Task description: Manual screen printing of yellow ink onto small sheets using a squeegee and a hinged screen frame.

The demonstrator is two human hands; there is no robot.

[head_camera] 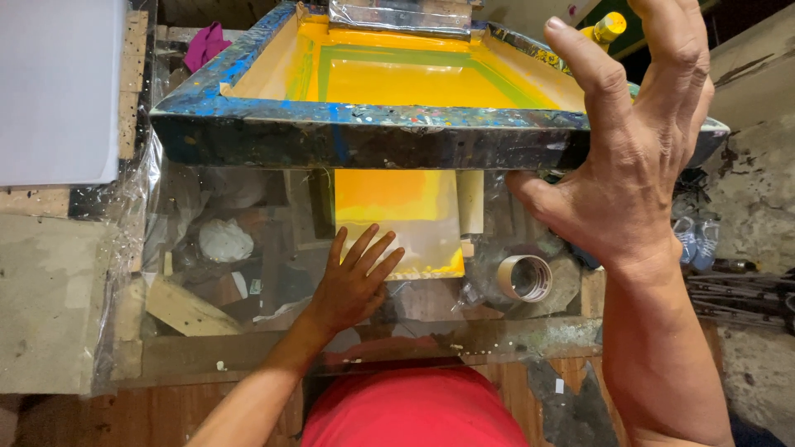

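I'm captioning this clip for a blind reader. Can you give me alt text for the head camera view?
The right hand grips the raised, paint-spattered blue screen-printing frame, its mesh flooded with yellow ink, while the left hand lies flat on a yellow-printed sheet on the glass table beneath. A roll of tape sits to the right of the sheet.

Both forearms are bare, with no sleeves, watch or rings showing. The left hand (pixel 354 277) and right hand (pixel 633 157) are ungloved. A red shirt (pixel 414 410) fills the bottom centre of the frame.
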